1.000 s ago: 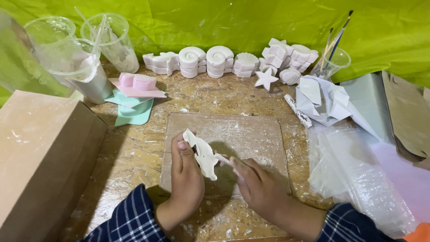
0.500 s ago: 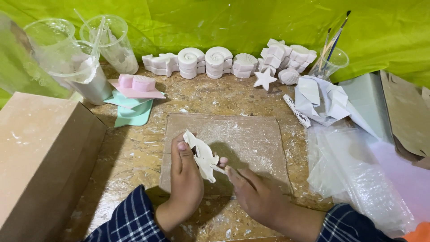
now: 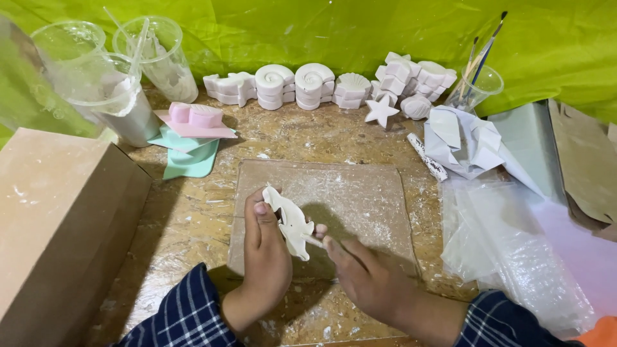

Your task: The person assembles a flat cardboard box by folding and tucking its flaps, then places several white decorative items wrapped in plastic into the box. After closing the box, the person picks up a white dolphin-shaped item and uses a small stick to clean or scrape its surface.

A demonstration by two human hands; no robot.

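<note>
1. A big brown box (image 3: 61, 225) stands at the far left of the wooden table (image 3: 186, 225).
2. Behind it are clear plastic cups (image 3: 106, 71), and near them a pink mould (image 3: 196, 119) sits on a pale green one (image 3: 189, 160).
3. The left hand (image 3: 267, 257) holds a small white plaster figure (image 3: 289, 222) up over a flat dusty board (image 3: 360, 199). The thumb and fingers are pinching the figure from both sides.
4. The right hand (image 3: 366, 276) is just beside it. Its fingers are pressed together around a thin little tool (image 3: 313, 241), and the tip touches the figure.
5. A row of white plaster shapes (image 3: 321, 83) lines the green back wall.
6. At the right are a cup with brushes (image 3: 475, 80), crumpled white paper (image 3: 463, 141) and clear plastic wrap (image 3: 514, 244).
</note>
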